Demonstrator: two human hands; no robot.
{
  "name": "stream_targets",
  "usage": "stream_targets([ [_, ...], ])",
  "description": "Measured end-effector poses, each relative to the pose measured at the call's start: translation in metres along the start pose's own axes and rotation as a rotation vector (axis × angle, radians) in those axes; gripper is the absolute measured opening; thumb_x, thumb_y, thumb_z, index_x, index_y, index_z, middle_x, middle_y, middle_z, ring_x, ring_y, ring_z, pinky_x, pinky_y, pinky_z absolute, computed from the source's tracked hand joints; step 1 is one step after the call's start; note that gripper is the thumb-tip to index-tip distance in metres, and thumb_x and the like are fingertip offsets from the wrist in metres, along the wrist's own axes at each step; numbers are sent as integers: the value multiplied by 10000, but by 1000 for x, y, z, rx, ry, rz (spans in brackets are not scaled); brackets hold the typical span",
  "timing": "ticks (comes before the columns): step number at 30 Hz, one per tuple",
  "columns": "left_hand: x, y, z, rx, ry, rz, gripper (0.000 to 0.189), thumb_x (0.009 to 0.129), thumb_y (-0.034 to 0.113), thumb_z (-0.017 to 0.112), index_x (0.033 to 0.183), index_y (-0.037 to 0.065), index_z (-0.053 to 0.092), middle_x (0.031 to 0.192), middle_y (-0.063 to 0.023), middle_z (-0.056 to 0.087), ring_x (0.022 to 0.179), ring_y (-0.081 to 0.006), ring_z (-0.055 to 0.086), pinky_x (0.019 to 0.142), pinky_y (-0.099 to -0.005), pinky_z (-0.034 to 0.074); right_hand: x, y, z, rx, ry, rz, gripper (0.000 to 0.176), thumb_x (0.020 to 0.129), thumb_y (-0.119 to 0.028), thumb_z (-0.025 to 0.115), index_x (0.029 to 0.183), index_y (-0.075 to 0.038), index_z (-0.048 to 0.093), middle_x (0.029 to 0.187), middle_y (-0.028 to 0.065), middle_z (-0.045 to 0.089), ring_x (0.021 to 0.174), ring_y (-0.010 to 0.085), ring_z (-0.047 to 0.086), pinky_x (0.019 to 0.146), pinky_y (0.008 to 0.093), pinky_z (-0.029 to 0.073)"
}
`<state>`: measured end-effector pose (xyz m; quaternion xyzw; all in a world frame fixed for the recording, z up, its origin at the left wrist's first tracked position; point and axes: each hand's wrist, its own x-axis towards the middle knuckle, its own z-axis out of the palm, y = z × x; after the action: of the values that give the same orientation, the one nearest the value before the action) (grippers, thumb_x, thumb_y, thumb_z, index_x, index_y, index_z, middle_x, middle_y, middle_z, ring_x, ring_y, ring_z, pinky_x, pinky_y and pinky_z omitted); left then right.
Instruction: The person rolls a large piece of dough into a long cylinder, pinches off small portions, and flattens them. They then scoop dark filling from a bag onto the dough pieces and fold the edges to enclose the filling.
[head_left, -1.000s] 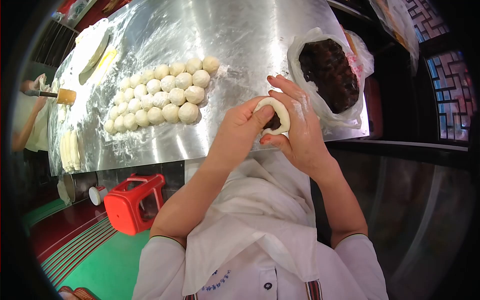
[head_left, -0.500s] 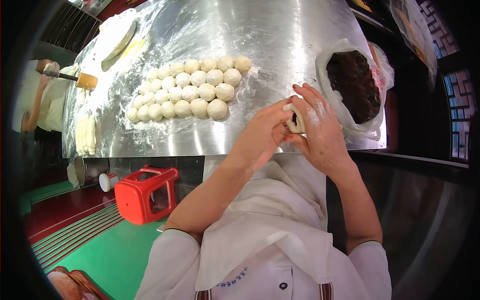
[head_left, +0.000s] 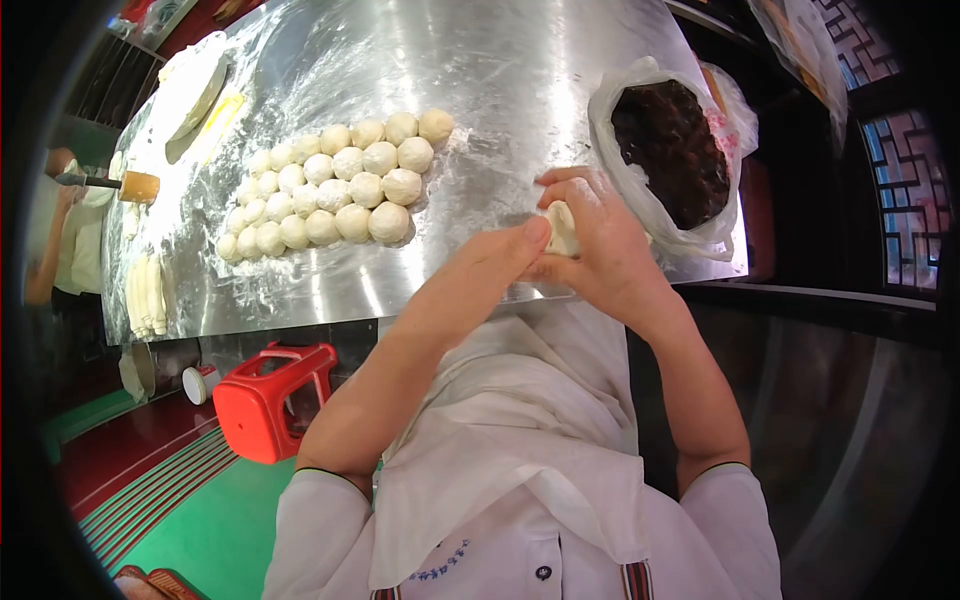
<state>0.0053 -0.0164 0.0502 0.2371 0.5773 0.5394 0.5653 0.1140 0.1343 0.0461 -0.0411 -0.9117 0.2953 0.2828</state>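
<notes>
A pale piece of dough (head_left: 563, 230) is held between my two hands near the front edge of the metal table. My left hand (head_left: 505, 250) presses on its left side with the thumb on top. Around the right side curl the fingers of my right hand (head_left: 607, 240), and part of the dough is hidden by them. No dark filling shows in the dough now. Close to my right hand stands a plastic bag (head_left: 612, 130) of dark brown paste (head_left: 670, 155). Left of my hands, rows of floured dough balls (head_left: 322, 197) lie on the table.
At the table's left end are dough strips (head_left: 147, 295) and a large pale dough slab (head_left: 195, 95). Another person's hand (head_left: 72, 185) holds a wooden-headed mallet (head_left: 139, 187) there. A red stool (head_left: 262, 410) and a white tub (head_left: 200, 384) are below the table edge.
The dark filling seen in the dough's opening is now out of sight, and the dough looks closed over on top. My view has shifted a little, so the table appears further left.
</notes>
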Motion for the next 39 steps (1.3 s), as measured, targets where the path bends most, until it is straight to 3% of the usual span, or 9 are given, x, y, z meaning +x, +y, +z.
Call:
stream_targets([
  [5,14,-19,-49,29,-250,247,666,1111,478,245,1317,-52,591,1254,-168,681,1179,-218,626,1072,-350,418,8,-16,-29,395,-433,664,292,914,-173,674,1142,-10,597,1153,229,605,1059,414,567,916,467,479],
  [6,19,-15,-31,-87,93,386,663,1112,476,239,1366,-54,547,1327,-184,633,1223,-235,603,1102,-358,395,3,-18,-13,400,-434,666,292,914,-173,674,1142,-10,597,1153,229,605,1059,414,567,916,467,479],
  [8,23,14,33,-249,584,508,735,1092,551,223,1503,-32,402,1517,-188,471,1335,-275,523,1175,-385,320,-7,-22,33,287,46,107,397,1040,-331,566,1274,-10,571,1263,179,619,1034,217,629,890,320,485],
  [12,17,-29,44,-512,151,601,710,1078,549,360,1466,-39,454,1594,-162,357,1465,-208,335,1186,-373,289,12,-26,30,479,301,349,605,1095,-505,305,1358,-17,548,1391,169,581,1227,248,579,1009,336,442],
  [18,16,-16,22,-464,291,425,539,1006,516,586,1233,26,589,783,-32,618,704,-112,594,654,-251,482,6,-19,22,452,286,234,491,1068,-386,430,1288,24,588,1174,142,625,994,211,593,904,339,453],
  [24,9,-14,-2,-286,102,140,750,993,681,424,1266,-1,572,774,-51,614,628,-151,589,569,-302,491,4,-30,3,555,-286,649,148,910,-142,690,993,-20,693,761,57,645,732,205,633,832,368,429],
  [27,16,-28,-10,-198,133,79,727,1018,670,381,1146,0,633,762,-52,621,620,-150,585,574,-300,488,-5,-20,18,196,-117,194,94,879,-87,681,940,-18,665,812,89,652,810,278,623,831,411,415],
  [32,0,-30,-13,112,226,83,627,1083,535,356,942,16,678,783,-67,641,614,-146,572,598,-285,483,-11,13,32,-20,-2,226,76,853,-55,669,920,-29,643,894,132,632,885,341,577,806,446,427],
  [39,-5,28,-155,35,454,416,497,1057,317,477,1417,-20,540,992,-66,648,787,-133,600,720,-266,486,-45,60,23,-285,-40,187,202,833,12,673,1017,-15,593,1048,177,606,977,398,572,856,477,448],
])
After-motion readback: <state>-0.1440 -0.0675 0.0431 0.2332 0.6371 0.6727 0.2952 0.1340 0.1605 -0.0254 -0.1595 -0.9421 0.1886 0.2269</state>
